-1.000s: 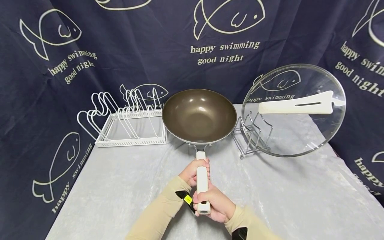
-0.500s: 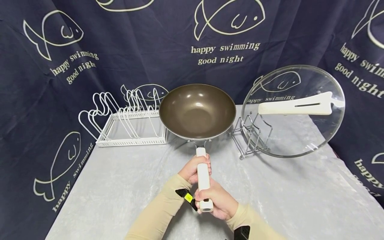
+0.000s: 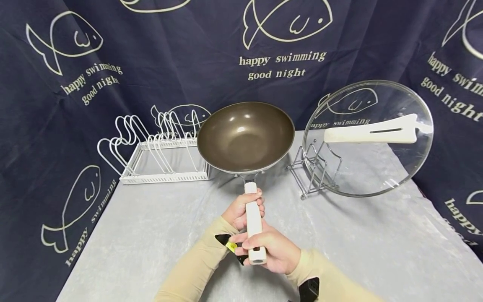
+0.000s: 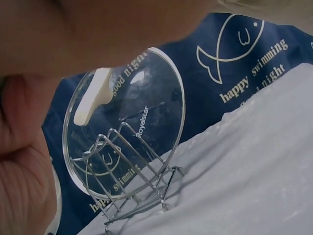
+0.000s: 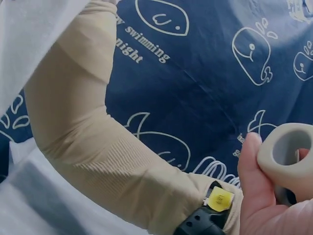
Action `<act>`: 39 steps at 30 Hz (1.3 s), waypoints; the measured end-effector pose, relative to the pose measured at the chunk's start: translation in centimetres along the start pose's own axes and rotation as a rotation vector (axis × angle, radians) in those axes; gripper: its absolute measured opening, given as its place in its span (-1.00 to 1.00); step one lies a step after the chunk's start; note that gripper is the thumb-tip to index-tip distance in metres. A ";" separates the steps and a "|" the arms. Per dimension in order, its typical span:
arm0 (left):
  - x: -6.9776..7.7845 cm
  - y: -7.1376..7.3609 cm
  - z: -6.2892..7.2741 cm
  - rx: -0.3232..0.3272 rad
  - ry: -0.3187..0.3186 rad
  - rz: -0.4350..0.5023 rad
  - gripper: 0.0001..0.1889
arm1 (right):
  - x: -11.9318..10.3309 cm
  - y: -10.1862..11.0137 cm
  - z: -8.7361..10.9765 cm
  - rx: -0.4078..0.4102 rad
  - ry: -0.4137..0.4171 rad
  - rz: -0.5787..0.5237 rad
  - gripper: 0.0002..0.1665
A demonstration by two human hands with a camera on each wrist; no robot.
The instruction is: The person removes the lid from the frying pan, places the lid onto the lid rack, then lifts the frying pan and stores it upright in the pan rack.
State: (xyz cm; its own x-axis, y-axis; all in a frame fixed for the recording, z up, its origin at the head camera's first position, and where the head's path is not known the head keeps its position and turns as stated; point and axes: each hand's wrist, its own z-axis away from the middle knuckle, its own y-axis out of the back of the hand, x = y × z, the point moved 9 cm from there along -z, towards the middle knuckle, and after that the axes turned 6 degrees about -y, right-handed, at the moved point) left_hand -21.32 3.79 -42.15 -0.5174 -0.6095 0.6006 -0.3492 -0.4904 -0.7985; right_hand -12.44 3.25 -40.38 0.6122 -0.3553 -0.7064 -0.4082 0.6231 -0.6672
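Note:
A wok (image 3: 245, 138) with a brown inside tilts toward the head camera, between the two racks. My left hand (image 3: 241, 209) grips its white handle (image 3: 253, 218) near the bowl. At the handle's end is my right hand (image 3: 277, 249), thumb laid across the top and the other fingers spread out loosely past the far side. The right wrist view shows the handle's hollow end (image 5: 288, 152) beside a fingertip. In the left wrist view, the palm of the left hand (image 4: 24, 161) fills the left edge and the wok is mostly hidden.
To the left is a white wire rack (image 3: 166, 180) with several loops. A chrome rack (image 3: 313, 184) on the right holds a glass lid (image 3: 362, 172) upright, its white handle (image 3: 371, 131) facing forward. Dark fish-print cloth (image 3: 211, 50) hangs behind the grey table (image 3: 151, 235).
The wok has shifted slightly left and away, its rim now higher in view and overlapping the white rack's corner. The right hand's fingers have loosened from around the handle; the left hand keeps its grip.

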 end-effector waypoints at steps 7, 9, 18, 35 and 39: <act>-0.3 -0.6 0.3 -0.027 0.047 0.018 -0.66 | 0.8 0.1 -0.2 -0.031 -0.002 -0.076 -0.30; -0.3 -0.6 0.3 -0.028 0.047 0.010 -0.65 | 0.9 0.1 -0.2 -0.049 0.006 -0.085 -0.29; 0.1 -0.8 0.2 -0.046 0.032 -0.028 -0.61 | 0.6 0.0 -0.4 -0.117 0.074 -0.105 -0.36; 1.1 -1.8 0.4 -0.062 -0.008 -0.021 -0.71 | 0.2 -0.3 -0.1 -0.134 0.114 -0.022 -0.36; 1.6 -2.0 0.6 -0.053 -0.031 -0.034 -0.70 | 0.2 -0.2 -0.2 -0.153 0.129 -0.025 -0.32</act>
State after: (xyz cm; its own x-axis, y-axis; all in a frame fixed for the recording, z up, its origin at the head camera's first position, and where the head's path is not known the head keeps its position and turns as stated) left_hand -21.00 3.44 -39.61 -0.4803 -0.6129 0.6274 -0.4070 -0.4779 -0.7784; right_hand -12.34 2.86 -40.45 0.5357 -0.4613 -0.7072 -0.4983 0.5035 -0.7058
